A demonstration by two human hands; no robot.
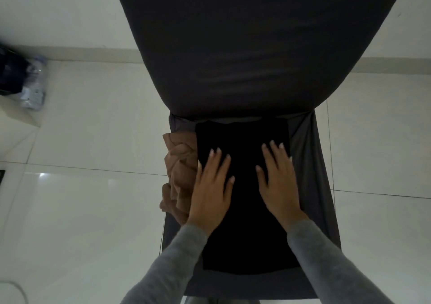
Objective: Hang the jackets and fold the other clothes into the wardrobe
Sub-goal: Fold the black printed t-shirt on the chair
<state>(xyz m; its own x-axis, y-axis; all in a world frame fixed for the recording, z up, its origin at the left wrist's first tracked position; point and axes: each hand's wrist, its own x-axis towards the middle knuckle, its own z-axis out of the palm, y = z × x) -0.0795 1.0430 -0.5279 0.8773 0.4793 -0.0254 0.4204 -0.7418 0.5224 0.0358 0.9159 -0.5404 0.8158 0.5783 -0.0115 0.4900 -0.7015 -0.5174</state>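
Black garment (245, 210) flat on chair (310, 187), long axis pointing toward backrest.

left hand (211, 187): flat, fingers spread | right hand (278, 180): flat, palm down, fingers straight

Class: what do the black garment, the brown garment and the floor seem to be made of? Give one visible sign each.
Black garment: matte cloth, weave unclear; lies flat, no sheen.
Brown garment: soft thin fabric; crumples into folds.
Floor: glossy tile, likely ceramic; light glints, grout lines.
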